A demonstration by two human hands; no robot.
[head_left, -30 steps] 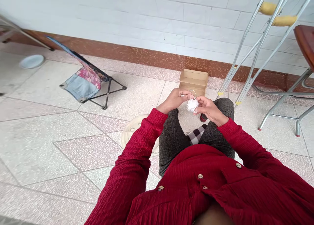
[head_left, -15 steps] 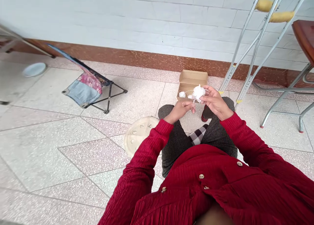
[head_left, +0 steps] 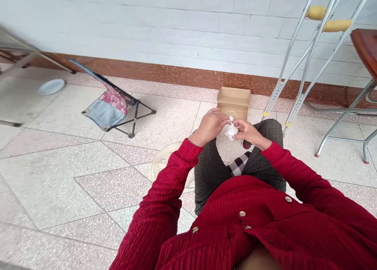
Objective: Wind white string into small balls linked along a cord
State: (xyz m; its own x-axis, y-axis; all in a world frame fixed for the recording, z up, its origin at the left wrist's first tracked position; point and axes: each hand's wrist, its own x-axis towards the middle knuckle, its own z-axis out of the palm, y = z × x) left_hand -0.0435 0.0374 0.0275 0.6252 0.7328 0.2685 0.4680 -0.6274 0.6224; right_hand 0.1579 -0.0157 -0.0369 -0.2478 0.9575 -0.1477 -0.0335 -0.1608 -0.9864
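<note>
What the thin strand does between the fingertips is too fine for me to follow. The left hand hides some of its own fingers, and the right hand loses fingertips against the white yarn bundle. Just beyond, both hands block the near part of the cardboard box. Left of them, a sleeve covers much of a round cream top; farther that way, a metal frame runs out of sight, blurred. To their right, the crutches and wooden seat are cut off.
</note>
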